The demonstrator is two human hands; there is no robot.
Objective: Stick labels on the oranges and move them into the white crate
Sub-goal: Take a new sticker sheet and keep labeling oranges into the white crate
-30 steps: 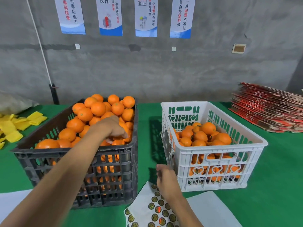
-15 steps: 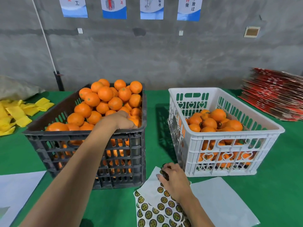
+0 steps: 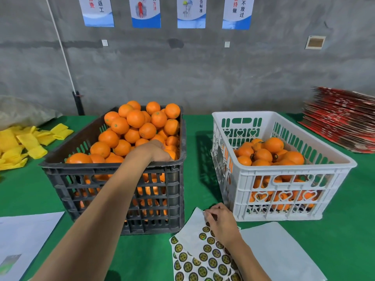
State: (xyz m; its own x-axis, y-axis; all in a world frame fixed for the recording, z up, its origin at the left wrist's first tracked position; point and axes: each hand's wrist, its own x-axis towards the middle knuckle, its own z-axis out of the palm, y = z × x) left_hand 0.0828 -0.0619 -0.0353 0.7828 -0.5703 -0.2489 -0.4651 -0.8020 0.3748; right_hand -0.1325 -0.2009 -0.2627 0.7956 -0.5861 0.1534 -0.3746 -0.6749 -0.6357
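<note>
Left hand: my left hand (image 3: pixel 155 152) reaches over the near rim of the black crate (image 3: pixel 113 169), fingers curled down among the oranges (image 3: pixel 136 118); whether they have closed on one I cannot tell, as the fingertips are hidden.
Right hand: my right hand (image 3: pixel 220 219) rests on the label sheet (image 3: pixel 205 254), fingers bent at its upper edge, apparently picking at one round sticker; I cannot see whether one has lifted free.
Labels: rows of dark round stickers with gold centres lie under and just behind my right wrist.
White crate: the white crate (image 3: pixel 284 167) sits just ahead of my right hand and to its right, partly filled with oranges.
Step in hand: I judge I am fetching one orange while peeling one label.
Doing it well: take a top fruit so the heap does not roll; lift the sticker by its edge, keep the glue off my fingertip, and press it flat on smooth peel before setting the orange down gently in the white crate.
</note>
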